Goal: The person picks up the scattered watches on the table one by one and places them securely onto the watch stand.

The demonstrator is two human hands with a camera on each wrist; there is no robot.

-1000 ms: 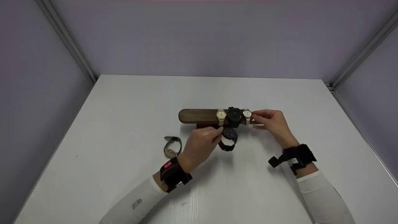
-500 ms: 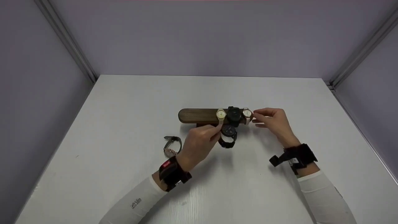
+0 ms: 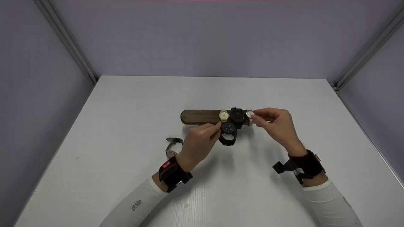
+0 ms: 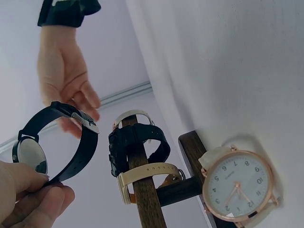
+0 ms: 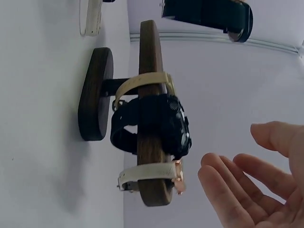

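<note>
Nearest you, your left hand [image 3: 199,142] pinched the case of a black watch [image 3: 228,133] between thumb and fingers, holding it clear of the tabletop [image 3: 126,104] and just in front of the wooden stand [image 3: 199,116], its strap closed in a loop that hung below the dial. Your right hand [image 3: 274,124] hovered at the stand's right end beside the rose-gold watch [image 3: 250,114]; from above its fingertips seemed to touch that watch, but the right wrist view showed the fingers [image 5: 237,190] loose and spread, grasping nothing. Farther back, the bar carried three watches side by side, the gold-dial watch [image 3: 223,116] leftmost and a chunky black watch [image 3: 237,116] in the middle. Off to your left lay a spare watch [image 3: 172,147]; only the left wrist view showed its white dial [image 4: 236,186], and the stand's round base [image 5: 94,95] appeared only from the right wrist.
</note>
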